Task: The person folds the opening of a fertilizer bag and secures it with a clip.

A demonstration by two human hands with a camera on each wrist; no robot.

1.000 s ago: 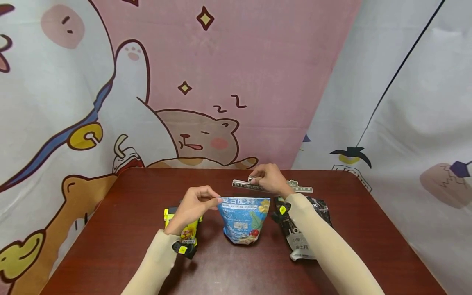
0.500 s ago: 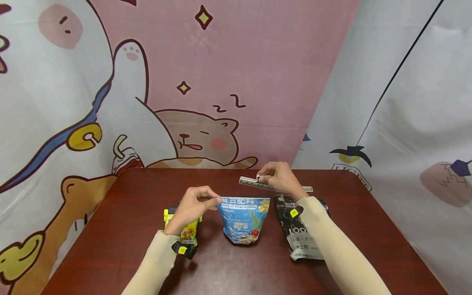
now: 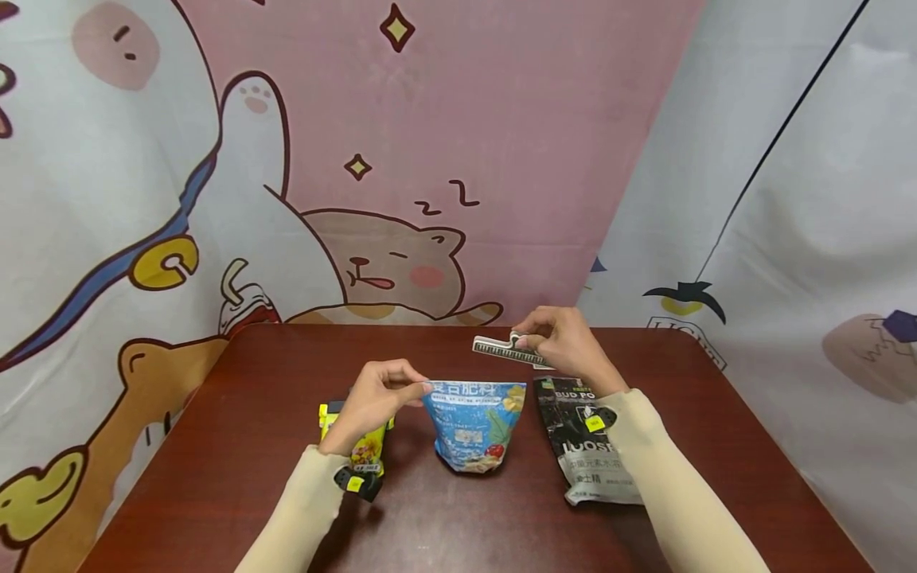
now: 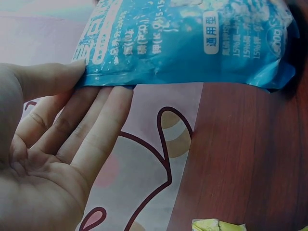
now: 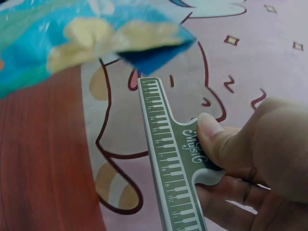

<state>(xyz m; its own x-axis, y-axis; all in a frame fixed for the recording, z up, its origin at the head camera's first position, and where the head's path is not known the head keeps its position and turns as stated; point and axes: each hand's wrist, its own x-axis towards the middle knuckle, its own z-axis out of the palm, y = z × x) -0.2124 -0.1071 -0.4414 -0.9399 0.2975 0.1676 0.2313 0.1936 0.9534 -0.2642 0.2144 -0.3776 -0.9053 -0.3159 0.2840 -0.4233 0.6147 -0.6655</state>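
Observation:
My left hand pinches the top left corner of a blue fertilizer bag standing upright on the table, thumb on one face and fingers on the other. In the right wrist view, the far top corner of the bag gapes a little. My right hand grips a long clip by its handle, between thumb and fingers. The clip is printed with piano keys and the word "Music", and is held above the table behind the bag. A second long clip lies mostly hidden behind the right hand.
A yellow packet stands left of the blue bag, partly behind my left wrist. At the right, a black and grey bag lies under my right forearm. The brown table ends at a cartoon-printed curtain.
My right hand has lifted the clip and carried it a little to the right, uncovering more of the black bag. The left hand and blue bag stay put.

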